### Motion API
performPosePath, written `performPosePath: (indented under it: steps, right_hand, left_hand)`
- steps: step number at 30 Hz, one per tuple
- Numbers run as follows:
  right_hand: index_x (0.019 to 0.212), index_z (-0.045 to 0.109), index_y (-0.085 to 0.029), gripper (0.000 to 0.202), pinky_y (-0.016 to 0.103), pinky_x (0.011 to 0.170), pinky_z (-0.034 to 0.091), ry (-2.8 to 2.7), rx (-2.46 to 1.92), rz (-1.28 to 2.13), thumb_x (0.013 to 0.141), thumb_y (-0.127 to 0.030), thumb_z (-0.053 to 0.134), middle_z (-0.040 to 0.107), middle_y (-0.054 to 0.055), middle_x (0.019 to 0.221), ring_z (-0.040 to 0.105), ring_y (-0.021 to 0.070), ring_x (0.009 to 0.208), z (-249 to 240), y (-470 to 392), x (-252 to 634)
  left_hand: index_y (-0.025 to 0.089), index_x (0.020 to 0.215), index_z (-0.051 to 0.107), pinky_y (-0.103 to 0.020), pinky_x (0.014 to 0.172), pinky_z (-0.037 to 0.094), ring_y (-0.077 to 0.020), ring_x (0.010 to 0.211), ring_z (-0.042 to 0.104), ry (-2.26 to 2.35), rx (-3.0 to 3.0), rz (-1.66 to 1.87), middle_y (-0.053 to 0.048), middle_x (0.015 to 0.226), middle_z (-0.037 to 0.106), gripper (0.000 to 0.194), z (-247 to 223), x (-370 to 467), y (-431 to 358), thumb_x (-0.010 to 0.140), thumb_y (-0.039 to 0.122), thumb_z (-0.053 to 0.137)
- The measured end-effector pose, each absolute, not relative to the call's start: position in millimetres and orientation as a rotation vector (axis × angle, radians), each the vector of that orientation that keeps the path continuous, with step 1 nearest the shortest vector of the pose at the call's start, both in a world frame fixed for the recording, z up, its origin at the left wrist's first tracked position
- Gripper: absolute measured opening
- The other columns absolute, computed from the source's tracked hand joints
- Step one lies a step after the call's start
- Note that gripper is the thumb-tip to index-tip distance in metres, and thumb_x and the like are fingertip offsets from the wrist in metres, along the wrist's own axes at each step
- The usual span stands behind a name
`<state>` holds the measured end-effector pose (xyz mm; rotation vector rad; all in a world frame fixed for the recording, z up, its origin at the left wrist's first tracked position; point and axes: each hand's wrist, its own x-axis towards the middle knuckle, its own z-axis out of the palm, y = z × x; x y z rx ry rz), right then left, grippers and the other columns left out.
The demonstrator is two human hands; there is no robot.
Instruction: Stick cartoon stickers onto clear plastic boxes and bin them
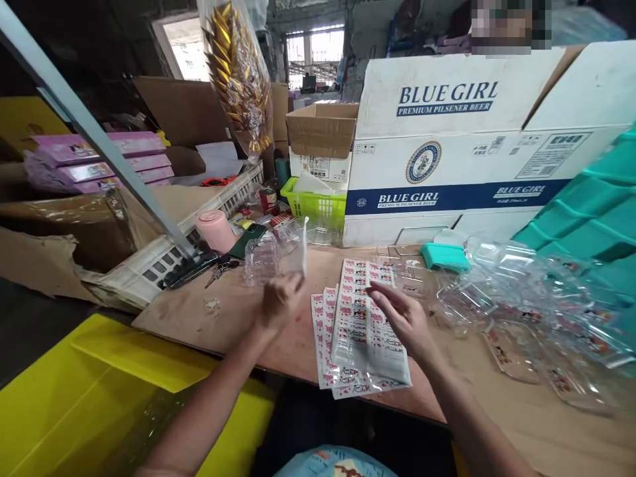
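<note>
My left hand (282, 299) is closed, pinching the lower end of a thin white sheet (305, 248) that stands nearly edge-on, so its face is mostly hidden. Over a stack of sticker sheets (355, 311), my right hand (406, 319) is held with its fingers stretched out and the thumb apart. I cannot tell whether its fingertips touch the top sheet. Rows of pink and dark cartoon prints cover the sheets, which lie fanned near the table's front edge, partly in clear film. A clear plastic case (262, 260) lies just beyond my left hand.
Clear plastic cases (517, 285) pile up on the right beside a teal block (445, 257) and teal bins (586, 192). A large white beer carton (472, 159) stands behind. To the left are a pink jar (216, 232), keys (222, 267) and a green phone (248, 240).
</note>
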<state>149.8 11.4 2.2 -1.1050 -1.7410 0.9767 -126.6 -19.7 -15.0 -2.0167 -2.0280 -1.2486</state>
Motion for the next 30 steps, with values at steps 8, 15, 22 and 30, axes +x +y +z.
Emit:
performPosePath:
  steps: [8, 15, 22, 30]
  right_hand:
    - [0.138, 0.050, -0.009, 0.077, 0.024, 0.046, 0.049, -1.285, -1.220, 1.638, 0.075, -0.043, 0.079, 0.077, 0.016, 0.093, 0.072, 0.0238, 0.080, -6, 38, 111]
    - [0.156, 0.025, -0.030, 0.112, 0.043, 0.088, 0.055, -1.824, -1.063, 1.431, 0.064, -0.045, 0.087, 0.063, 0.015, 0.133, 0.065, 0.0291, 0.114, -3, 12, 121]
    - [0.157, 0.025, -0.028, 0.119, 0.046, 0.109, 0.041, -2.154, -0.792, 1.296, 0.059, -0.046, 0.089, 0.043, 0.014, 0.154, 0.046, 0.0334, 0.137, -1, -15, 134]
    - [0.088, 0.074, -0.016, 0.049, 0.033, 0.064, 0.053, -1.453, -1.125, 1.398, 0.079, -0.063, 0.066, 0.075, 0.009, 0.083, 0.067, 0.0222, 0.072, -11, -17, 164]
  left_hand:
    - [0.016, 0.086, 0.065, -0.034, 0.067, 0.042, -0.0199, 0.066, 0.058, -1.072, -2.596, -0.646, -0.004, 0.070, 0.062, 0.017, -46, -48, -68, 0.093, 0.015, 0.049]
    - [0.020, 0.113, 0.066, -0.039, 0.099, 0.044, -0.0241, 0.103, 0.065, -1.238, -2.833, -0.546, -0.008, 0.115, 0.070, 0.035, -49, -43, -73, 0.092, 0.008, 0.040]
    - [0.014, 0.140, 0.049, -0.050, 0.117, 0.030, -0.0339, 0.136, 0.046, -1.221, -2.856, -0.652, -0.018, 0.142, 0.054, 0.055, -56, -37, -77, 0.086, 0.024, 0.058]
    - [0.018, 0.124, 0.061, -0.057, 0.120, 0.024, -0.0329, 0.144, 0.035, -1.364, -2.811, -1.140, -0.017, 0.151, 0.044, 0.048, -15, -40, -74, 0.082, 0.041, 0.069]
